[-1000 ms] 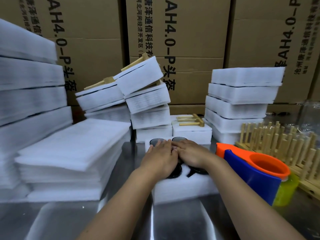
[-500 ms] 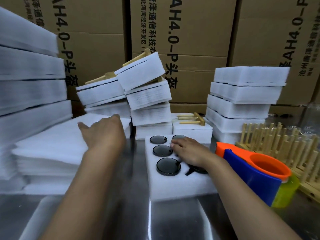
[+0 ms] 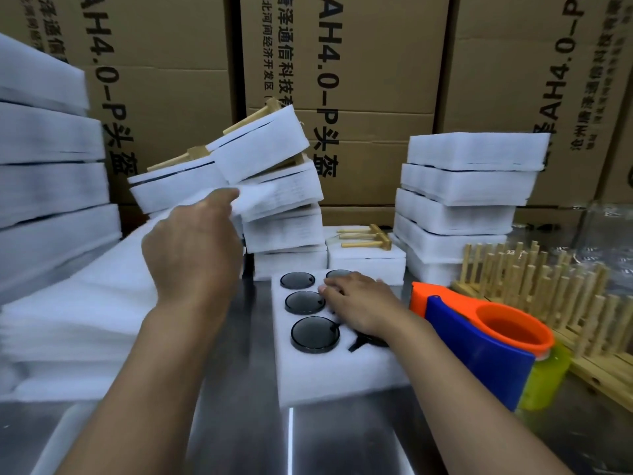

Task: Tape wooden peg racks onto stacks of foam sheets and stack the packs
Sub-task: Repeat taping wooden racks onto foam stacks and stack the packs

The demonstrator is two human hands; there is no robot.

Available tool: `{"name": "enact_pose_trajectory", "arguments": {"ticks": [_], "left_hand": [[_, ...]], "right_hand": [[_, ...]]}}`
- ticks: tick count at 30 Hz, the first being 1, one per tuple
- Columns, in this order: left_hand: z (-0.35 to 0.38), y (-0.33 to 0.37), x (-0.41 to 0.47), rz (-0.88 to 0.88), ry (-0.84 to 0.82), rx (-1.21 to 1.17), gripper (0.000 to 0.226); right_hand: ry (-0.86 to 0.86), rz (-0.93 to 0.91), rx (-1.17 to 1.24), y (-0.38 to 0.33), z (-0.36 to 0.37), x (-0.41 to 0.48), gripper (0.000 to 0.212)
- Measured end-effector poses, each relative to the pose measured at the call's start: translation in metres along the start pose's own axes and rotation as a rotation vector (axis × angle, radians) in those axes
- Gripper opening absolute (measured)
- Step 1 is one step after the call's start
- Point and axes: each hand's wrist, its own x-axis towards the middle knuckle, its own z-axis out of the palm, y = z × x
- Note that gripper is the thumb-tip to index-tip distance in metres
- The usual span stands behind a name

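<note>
While the left hand (image 3: 191,248) pinches a thin white foam sheet (image 3: 259,196) above the white sheet pile (image 3: 68,320) and the right hand (image 3: 358,303) lies flat on the disc-filled white foam tray (image 3: 329,378), a wide swing may topple the leaning taped packs (image 3: 263,145) behind.

Left hand (image 3: 191,248) and right hand (image 3: 359,303) bare; left forearm (image 3: 154,371) and right forearm (image 3: 462,399) bare to the frame's lower edge; left hand's back ridged with tendons and knuckles, fingertips motion-blurred; right hand's nails too blurred to read.
</note>
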Motion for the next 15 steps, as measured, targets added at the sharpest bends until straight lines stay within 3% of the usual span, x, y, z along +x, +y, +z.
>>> {"name": "enact_pose_trajectory", "arguments": {"ticks": [2,4,8,12,15], "left_hand": [[-0.006,0.015,-0.007,0.205,0.121,-0.098,0.037],[-0.004,0.028,-0.016,0.416,0.233,-0.185,0.033],[0.01,0.045,-0.034,0.615,0.198,-0.296,0.036],[0.028,0.052,-0.051,0.635,0.021,-0.398,0.047],[0.033,0.059,-0.062,0.595,-0.071,-0.556,0.04]], "right_hand": [[0.161,-0.029,0.028,-0.002,-0.002,-0.002,0.047],[0.387,-0.062,0.201,-0.005,-0.008,-0.004,0.045],[0.617,0.071,0.709,-0.003,-0.018,-0.009,0.062],[0.57,0.104,1.193,-0.002,-0.026,-0.016,0.072],[0.447,-0.001,1.382,-0.005,-0.025,-0.016,0.053]]}}
